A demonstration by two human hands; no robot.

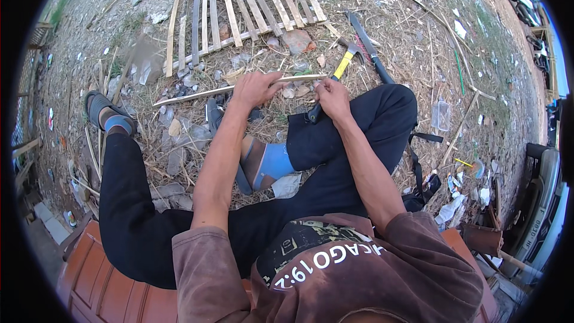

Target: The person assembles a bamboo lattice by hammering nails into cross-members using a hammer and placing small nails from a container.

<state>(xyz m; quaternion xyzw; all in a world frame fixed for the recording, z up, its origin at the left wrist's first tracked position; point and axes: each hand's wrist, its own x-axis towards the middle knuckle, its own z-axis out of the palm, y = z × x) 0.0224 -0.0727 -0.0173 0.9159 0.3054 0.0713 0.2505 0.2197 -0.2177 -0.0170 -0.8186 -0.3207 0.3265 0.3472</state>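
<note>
A thin wooden slat [200,95] lies slantwise in front of me, just above the ground. My left hand [257,88] is closed over its middle, with the fingers partly hiding it. My right hand [333,98] is wrapped round the handle of a claw hammer [342,66]. The yellow part of the handle and the dark metal head point away from me, while the black butt shows below the fist near my knee. The slat's right end reaches close to the hammer handle; whether they touch, I cannot tell.
Beyond my hands lies a rack of spaced slats [230,9] on a crossbar. A machete [366,39] with a black handle rests right of the hammer. A brick-like stone [296,42] sits by the rack. Dry straw, stones and litter cover the ground; a clear plastic container [440,116] lies right.
</note>
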